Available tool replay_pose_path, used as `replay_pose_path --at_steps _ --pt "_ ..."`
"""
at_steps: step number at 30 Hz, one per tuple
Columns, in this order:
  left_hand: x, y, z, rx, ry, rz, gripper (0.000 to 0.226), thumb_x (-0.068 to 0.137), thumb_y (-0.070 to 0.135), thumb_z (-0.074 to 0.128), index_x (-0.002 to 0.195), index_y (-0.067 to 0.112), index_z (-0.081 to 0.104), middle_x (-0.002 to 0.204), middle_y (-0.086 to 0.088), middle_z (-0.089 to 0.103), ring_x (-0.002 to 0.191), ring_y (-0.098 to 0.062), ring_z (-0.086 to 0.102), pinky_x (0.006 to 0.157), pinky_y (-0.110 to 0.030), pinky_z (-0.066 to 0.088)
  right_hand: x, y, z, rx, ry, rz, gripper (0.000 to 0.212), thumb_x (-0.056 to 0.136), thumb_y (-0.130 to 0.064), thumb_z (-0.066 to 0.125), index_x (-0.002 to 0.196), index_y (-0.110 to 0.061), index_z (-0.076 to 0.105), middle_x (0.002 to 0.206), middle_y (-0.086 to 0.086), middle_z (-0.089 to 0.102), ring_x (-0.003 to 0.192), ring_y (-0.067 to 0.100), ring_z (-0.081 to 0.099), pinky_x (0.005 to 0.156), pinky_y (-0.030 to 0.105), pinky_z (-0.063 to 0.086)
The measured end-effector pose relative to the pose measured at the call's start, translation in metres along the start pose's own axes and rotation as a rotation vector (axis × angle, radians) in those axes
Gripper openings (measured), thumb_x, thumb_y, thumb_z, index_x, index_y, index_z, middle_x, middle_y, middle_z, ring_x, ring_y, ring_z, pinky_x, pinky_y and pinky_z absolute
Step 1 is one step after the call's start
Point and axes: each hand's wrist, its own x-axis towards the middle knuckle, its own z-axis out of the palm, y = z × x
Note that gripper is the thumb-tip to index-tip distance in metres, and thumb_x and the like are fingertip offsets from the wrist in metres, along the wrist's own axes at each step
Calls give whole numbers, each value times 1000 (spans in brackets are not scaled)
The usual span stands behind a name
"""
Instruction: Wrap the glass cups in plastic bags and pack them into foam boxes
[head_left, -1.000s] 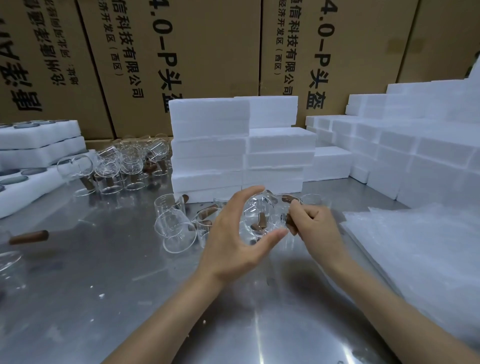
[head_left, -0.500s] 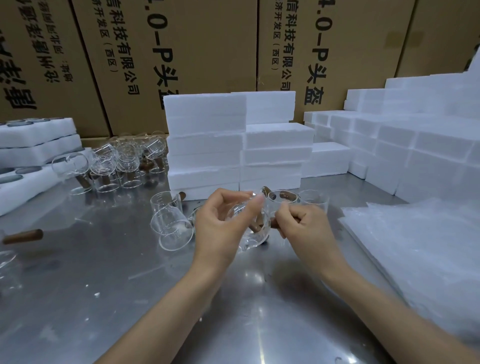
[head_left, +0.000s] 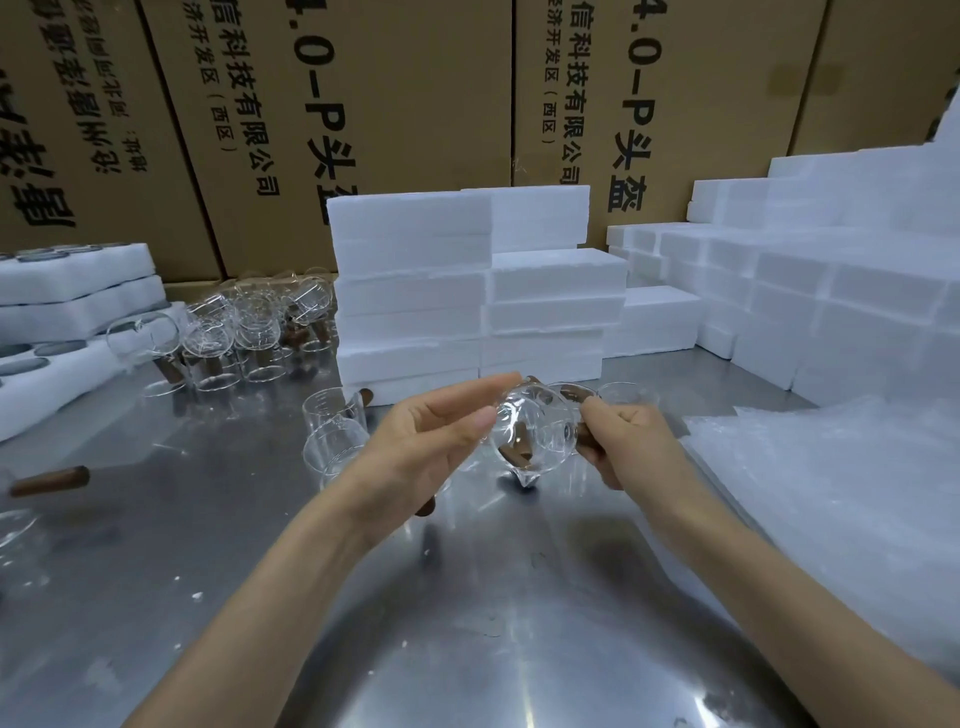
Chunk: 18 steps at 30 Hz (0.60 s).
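A clear glass cup (head_left: 535, 434) with a brown wooden handle hangs tilted above the steel table (head_left: 218, 582), spout pointing down. My right hand (head_left: 628, 441) grips its wooden handle. My left hand (head_left: 431, 441) has its fingers stretched out beside the cup's left side, fingertips at the glass. More glass cups (head_left: 332, 431) stand just left of my left hand. A stack of clear plastic bags (head_left: 841, 499) lies at the right. Closed white foam boxes (head_left: 415, 291) are stacked behind the cup.
Another group of glass cups (head_left: 244, 327) stands at the back left, next to open foam trays (head_left: 67, 312). More foam boxes (head_left: 831, 291) are piled at the back right. Cardboard cartons (head_left: 415, 104) form a wall behind. A loose wooden handle (head_left: 52, 480) lies at the far left.
My left hand has let go of the cup's body and straightened its fingers. The cup has turned in my right hand, its spout now pointing down.
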Motion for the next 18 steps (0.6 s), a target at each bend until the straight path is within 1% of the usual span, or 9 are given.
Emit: replay_pose_path --at_steps 2,4,6,8,9,11,14,16,18 --pt "-1 -1 -2 31 -51 7 49 80 10 64 129 13 59 135 -1 59 132 -13 46 113 -28 32 0 1 0 19 -3 53 58 88 -26 47 31 -17 38 41 -6 39 33 6 24 38 14 22" --pt "0 -2 0 82 -66 15 59 76 6 68 133 14 54 138 2 55 135 -11 43 117 -36 28 0 2 1 34 -3 83 57 88 -27 47 32 -18 38 40 -6 40 33 6 24 36 13 22" --pt "0 -4 4 150 -55 24 68 70 9 78 133 21 54 139 7 54 136 -8 40 118 -41 24 0 3 2 15 -4 89 55 87 -27 46 33 -18 38 41 -5 40 33 7 24 36 14 22" --pt "1 -6 9 233 -22 47 71 63 20 83 128 30 56 138 11 55 135 -5 41 118 -40 25 1 4 3 13 -3 91 54 86 -24 46 33 -18 37 42 -4 39 33 7 24 37 14 21" --pt "1 -8 12 278 7 71 70 61 23 84 125 33 57 135 12 56 134 -4 42 118 -39 26 1 4 3 11 -1 91 53 86 -24 45 34 -18 37 41 -4 39 33 7 24 38 14 21" --pt "2 -11 18 364 74 127 65 62 21 85 120 35 57 129 15 59 129 -3 47 115 -33 31 1 4 4 5 4 85 53 86 -23 45 34 -18 38 40 -6 41 33 6 25 37 15 21" --pt "2 -17 24 464 152 212 62 67 17 85 119 33 54 120 21 61 120 0 54 106 -20 38 0 2 4 3 6 88 54 87 -21 45 33 -17 39 38 -8 43 32 4 26 37 15 21" --pt "1 -18 26 568 179 237 67 66 32 84 124 38 50 122 26 57 120 5 50 102 -14 37 0 0 4 32 -10 111 56 88 -21 43 32 -18 38 38 -8 41 31 4 25 37 16 21" --pt "0 -17 25 687 151 218 84 61 51 82 133 50 38 131 31 48 126 10 41 103 -10 34 -1 -2 3 126 -53 179 57 89 -21 41 32 -19 37 37 -8 36 31 7 20 35 16 18"
